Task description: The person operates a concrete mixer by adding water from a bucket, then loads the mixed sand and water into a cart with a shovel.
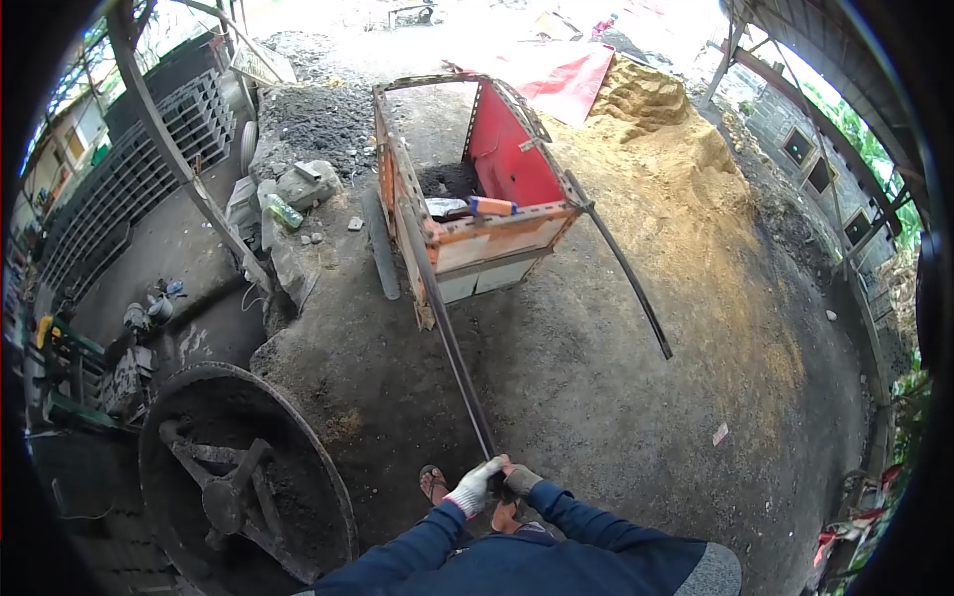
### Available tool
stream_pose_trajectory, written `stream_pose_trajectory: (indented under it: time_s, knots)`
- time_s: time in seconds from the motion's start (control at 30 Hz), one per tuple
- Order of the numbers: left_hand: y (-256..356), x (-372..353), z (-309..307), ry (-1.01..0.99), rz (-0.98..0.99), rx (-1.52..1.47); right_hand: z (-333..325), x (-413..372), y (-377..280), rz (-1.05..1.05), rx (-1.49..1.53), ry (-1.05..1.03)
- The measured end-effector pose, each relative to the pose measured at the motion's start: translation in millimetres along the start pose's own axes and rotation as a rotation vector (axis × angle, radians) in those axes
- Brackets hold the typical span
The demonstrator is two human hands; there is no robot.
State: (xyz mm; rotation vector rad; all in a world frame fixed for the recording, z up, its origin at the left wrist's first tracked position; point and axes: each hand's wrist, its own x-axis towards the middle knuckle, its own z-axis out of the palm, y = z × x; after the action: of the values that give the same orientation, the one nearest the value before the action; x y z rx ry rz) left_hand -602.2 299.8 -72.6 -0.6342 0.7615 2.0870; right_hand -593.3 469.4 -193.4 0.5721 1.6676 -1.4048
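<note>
My left hand (477, 487), in a white knitted glove, is closed around the near end of a long dark metal handle (452, 353). Right beside it, my right hand (517, 477) is wrapped on the same handle end, its cuff greyish. The handle runs up to the left side of an orange and red metal cart (497, 243). A second dark handle (626, 266) sticks out from the cart's right side, with no hand on it. Inside the cart lie an orange and blue cylinder (493, 206) and some dark material. A wheel (380, 243) shows at the cart's left.
A large round mixing pan (340, 477) with metal arms stands at the lower left. Broken concrete (298, 187) lies left of the cart. Behind it are a sand pile (646, 104) and a red sheet (566, 81). Stacked grey blocks (149, 149) stand at the upper left.
</note>
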Motion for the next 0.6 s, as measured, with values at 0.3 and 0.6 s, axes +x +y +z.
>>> stream_pose_trajectory:
  time_s: [0.3, 0.6]
  knots:
    - [78, -100, 59, 0.208, 0.268, -0.05, -118, -257, -316, -1.375, -0.775, 0.566]
    - [167, -135, 77, 0.372, 0.414, 0.096, -358, -161, -316, -0.59, -0.751, 0.959]
